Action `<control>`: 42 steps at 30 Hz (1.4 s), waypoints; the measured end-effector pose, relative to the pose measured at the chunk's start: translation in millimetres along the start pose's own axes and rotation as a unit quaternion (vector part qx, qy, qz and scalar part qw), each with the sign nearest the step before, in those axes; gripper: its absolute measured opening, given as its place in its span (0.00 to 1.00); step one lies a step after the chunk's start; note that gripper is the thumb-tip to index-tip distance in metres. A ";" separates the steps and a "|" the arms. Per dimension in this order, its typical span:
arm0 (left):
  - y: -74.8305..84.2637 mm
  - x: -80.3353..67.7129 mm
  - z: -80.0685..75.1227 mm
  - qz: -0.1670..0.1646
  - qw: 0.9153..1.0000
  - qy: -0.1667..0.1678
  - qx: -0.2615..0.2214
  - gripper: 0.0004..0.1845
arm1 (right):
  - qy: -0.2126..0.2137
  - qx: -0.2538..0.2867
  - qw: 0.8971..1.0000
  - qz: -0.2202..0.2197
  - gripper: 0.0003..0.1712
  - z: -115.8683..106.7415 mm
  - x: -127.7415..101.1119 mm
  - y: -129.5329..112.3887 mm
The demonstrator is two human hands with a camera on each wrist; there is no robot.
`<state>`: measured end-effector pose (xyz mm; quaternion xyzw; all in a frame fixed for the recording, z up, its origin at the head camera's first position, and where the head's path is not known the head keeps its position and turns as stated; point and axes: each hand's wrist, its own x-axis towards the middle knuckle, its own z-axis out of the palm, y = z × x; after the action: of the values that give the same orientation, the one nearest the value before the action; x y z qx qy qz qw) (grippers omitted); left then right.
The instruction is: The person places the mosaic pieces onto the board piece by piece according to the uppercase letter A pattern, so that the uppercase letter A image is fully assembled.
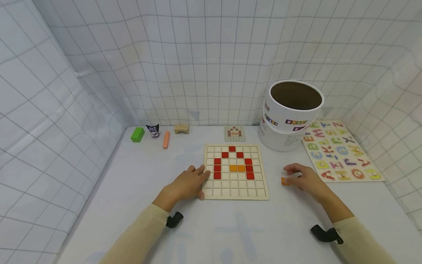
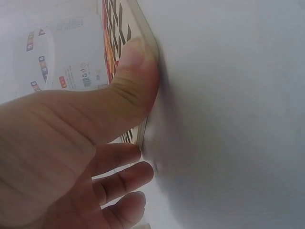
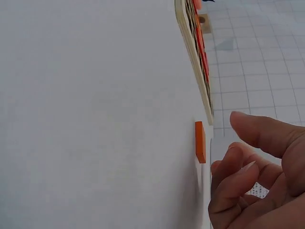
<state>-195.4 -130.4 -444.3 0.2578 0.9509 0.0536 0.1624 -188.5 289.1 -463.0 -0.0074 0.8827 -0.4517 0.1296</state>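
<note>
Two hands | left (image 1: 188, 183) steadies wooden grid board (image 1: 234, 192) | right (image 1: 304, 179) by flat orange tile (image 1: 285, 181)

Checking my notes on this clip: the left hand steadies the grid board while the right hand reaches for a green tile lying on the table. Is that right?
Not quite: the tile by the right hand is orange, not green, as the head and right wrist views show. The left hand does rest on the grid board.

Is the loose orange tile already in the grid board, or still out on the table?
Out: the orange tile lies on the table, right of the grid board, by the right hand.
</note>
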 end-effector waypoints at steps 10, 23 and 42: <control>-1.8 0.4 1.6 0.006 1.000 0.008 0.007 0.47 | 0.025 -0.102 0.995 -0.005 0.22 11.8 -3.0 0.1; 1.7 -1.6 -2.3 0.006 1.000 0.006 0.005 0.46 | -0.029 -0.006 1.000 -0.001 0.20 7.7 1.6 2.7; 3.1 -1.9 -0.3 -0.002 1.000 0.006 0.017 0.46 | -0.065 0.173 0.982 -0.024 0.29 39.4 28.8 -26.8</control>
<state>-192.5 -128.7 -442.9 0.2580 0.9532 0.0389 0.1528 -209.8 238.2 -470.0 -0.0353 0.7804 -0.5992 0.1751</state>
